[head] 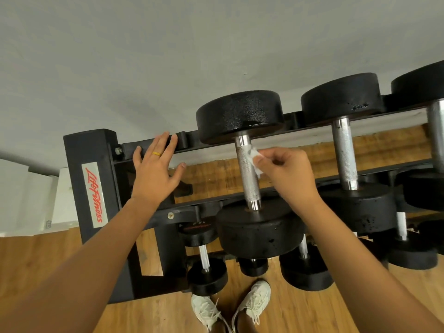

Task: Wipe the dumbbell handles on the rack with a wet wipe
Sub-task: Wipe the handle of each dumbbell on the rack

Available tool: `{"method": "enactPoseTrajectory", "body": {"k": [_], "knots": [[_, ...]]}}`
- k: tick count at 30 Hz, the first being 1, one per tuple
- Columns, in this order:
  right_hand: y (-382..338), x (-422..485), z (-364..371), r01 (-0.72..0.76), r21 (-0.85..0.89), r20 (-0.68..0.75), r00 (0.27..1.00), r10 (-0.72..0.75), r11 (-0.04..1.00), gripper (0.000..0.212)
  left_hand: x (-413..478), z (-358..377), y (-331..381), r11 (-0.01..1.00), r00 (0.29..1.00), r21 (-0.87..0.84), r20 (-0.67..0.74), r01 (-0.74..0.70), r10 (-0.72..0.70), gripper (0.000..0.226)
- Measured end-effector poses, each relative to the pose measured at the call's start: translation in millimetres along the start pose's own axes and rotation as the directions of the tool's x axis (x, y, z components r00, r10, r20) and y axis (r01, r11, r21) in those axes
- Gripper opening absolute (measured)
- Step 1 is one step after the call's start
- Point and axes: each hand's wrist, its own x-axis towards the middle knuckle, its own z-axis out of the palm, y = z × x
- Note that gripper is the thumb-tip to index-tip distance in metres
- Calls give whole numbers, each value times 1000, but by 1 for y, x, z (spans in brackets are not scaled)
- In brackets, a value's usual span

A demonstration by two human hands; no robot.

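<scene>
A black dumbbell (240, 114) lies across the top tier of the black rack (93, 169), its knurled chrome handle (247, 183) running toward me. My right hand (286, 169) pinches a small white wet wipe (255, 157) against the right side of that handle, near its far end. My left hand (156, 164) rests flat with spread fingers on the rack's rear rail, left of the dumbbell; it wears a yellow ring. A second dumbbell's handle (344, 152) lies to the right, and a third handle (437, 131) shows at the right edge.
Smaller dumbbells (206, 275) sit on the lower tiers below. The rack's end post carries a red-lettered label (95, 193). My white shoes (254, 301) stand on the wooden floor (48, 265) close to the rack. A pale wall (168, 44) stands behind.
</scene>
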Motion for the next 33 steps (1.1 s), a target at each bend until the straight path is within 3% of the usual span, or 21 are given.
{"method": "enactPoseTrajectory", "body": {"k": [2,7,11,13,16,19,21,24,25,27,29,30,31,33], "knots": [[-1,-4,-2,4,-42,16,1000,-3,999,10,0,1,-1,1000,1000,-1,-5,-1,1,66],[-21,16,12,-19,-10,-125,992,17,1000,14,1,0,-2,1000,1000,-13,21,-6,7,67],[-29,-18,4,52,-211,-93,993,-73,976,16,1,-6,-4,999,997,-35,67,-23,25,69],[-42,-31,-3,119,-204,-234,958,-167,972,19,1,-8,-5,999,997,-40,71,-28,31,70],[-63,-20,-6,267,-175,-472,822,-318,948,17,1,-8,-6,999,997,-41,77,-29,32,70],[-70,-7,10,339,-401,-365,793,-488,851,16,0,-7,-7,998,997,-49,74,-27,31,70],[-63,-4,20,453,-533,-249,723,-644,715,15,0,-7,-6,999,997,-46,66,-22,25,69],[-54,3,9,595,-562,-122,628,-769,575,15,0,-8,-3,998,998,-54,62,-7,10,68],[-52,6,1,595,-560,-120,630,-767,576,16,0,-8,-3,998,998,-58,58,-3,6,68],[-44,8,-14,480,-509,-215,733,-646,714,17,0,-8,-1,999,999,-50,54,8,-6,67],[-30,12,-25,237,-319,-338,876,-344,918,21,0,-10,1,999,998,-43,61,27,-24,68],[-23,14,-28,133,-187,-354,915,-193,973,23,0,-10,2,999,997,-43,64,34,-31,67],[-19,16,-30,68,-56,-341,936,-84,996,23,-1,-11,3,998,997,-42,67,37,-34,67],[-25,20,-30,93,72,-329,942,-65,993,22,-1,-12,4,999,997,-35,70,38,-35,67]]}}
